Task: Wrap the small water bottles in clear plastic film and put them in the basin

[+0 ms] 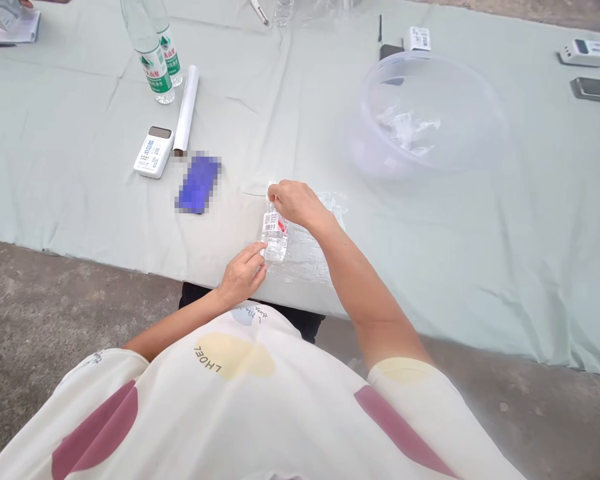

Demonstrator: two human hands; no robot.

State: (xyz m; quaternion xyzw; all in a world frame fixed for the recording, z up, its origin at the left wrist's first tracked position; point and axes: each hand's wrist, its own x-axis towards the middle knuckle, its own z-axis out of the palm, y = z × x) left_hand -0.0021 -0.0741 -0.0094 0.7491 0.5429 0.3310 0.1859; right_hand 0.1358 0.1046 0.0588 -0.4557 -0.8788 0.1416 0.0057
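Observation:
A small clear plastic bottle (275, 235) with a red and white label lies on a sheet of clear plastic film (307, 257) near the table's front edge. My right hand (294, 202) is closed at the bottle's far end, fingers pinched on it or on the film there. My left hand (243, 273) rests at the near end, index finger and thumb touching the bottle's base and the film.
A large clear plastic bowl (430, 117) stands to the right. Two green-labelled water bottles (155, 53), a white roll (187, 107), a white device (153, 152) and a blurred blue object (199, 183) lie to the left. A pale green cloth (70, 167) covers the table; phones and devices sit far right.

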